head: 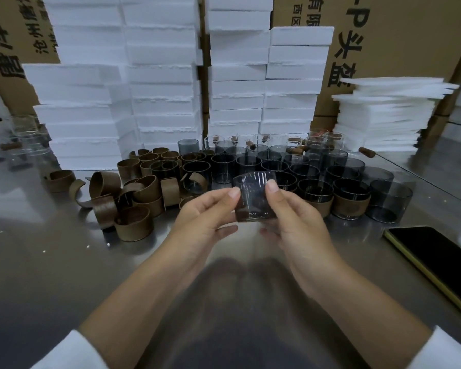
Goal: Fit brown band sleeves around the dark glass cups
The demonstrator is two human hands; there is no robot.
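Observation:
A dark glass cup (253, 197) is held above the steel table between both hands, its open mouth tilted away from me. My left hand (205, 214) grips its left side with thumb and fingers. My right hand (290, 211) grips its right side the same way. A brown patch shows at the cup's lower left; whether a sleeve is on it is unclear. Loose brown band sleeves (133, 222) lie heaped to the left. Several bare dark cups (250, 163) stand behind, and sleeved cups (350, 199) stand at the right.
Stacks of white foam boxes (165, 81) and cardboard cartons line the back. Thin foam sheets (383, 118) are piled at the right rear. A phone (431, 251) lies near the right edge. Clear glasses (24, 139) stand at the far left.

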